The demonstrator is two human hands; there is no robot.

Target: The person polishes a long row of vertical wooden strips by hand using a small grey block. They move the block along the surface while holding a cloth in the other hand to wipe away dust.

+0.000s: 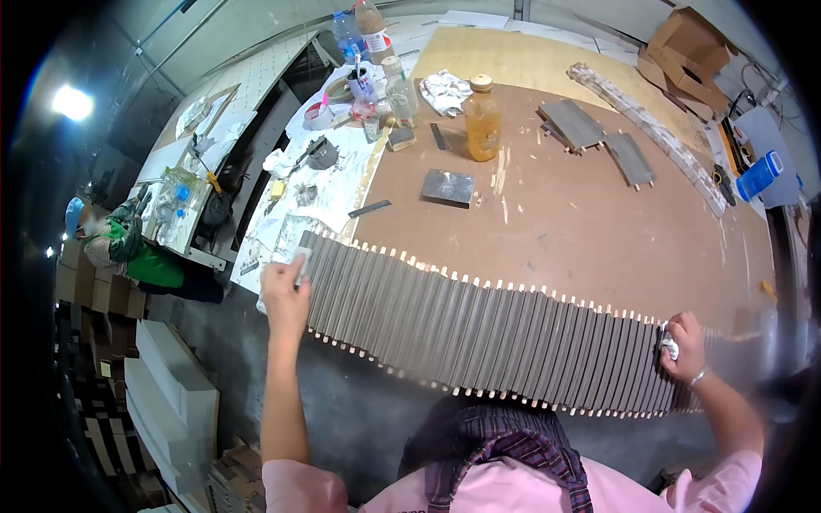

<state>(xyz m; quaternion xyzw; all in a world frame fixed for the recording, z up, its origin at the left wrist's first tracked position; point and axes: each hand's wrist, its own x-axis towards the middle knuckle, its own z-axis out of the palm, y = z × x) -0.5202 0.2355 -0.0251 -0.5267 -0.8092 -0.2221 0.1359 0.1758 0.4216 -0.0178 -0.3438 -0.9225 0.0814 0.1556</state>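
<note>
A long row of dark grey slats (479,333), with pale wooden tabs at both ends, lies side by side along the table's near edge. At its left end my left hand (286,295) is closed on a small pale grey pad (304,258), which touches the outermost slats. Over the right part of the row my right hand (684,349) grips a crumpled white cloth (670,346) against the slats. The palm side of both hands is hidden.
Beyond the row, the brown tabletop (581,231) bears a flat metal plate (447,187), a jar of amber liquid (482,120) and loose grey panels (571,122). Bottles (374,30) and a dark grey tub (321,153) crowd the left side. A person (154,252) is at the far left.
</note>
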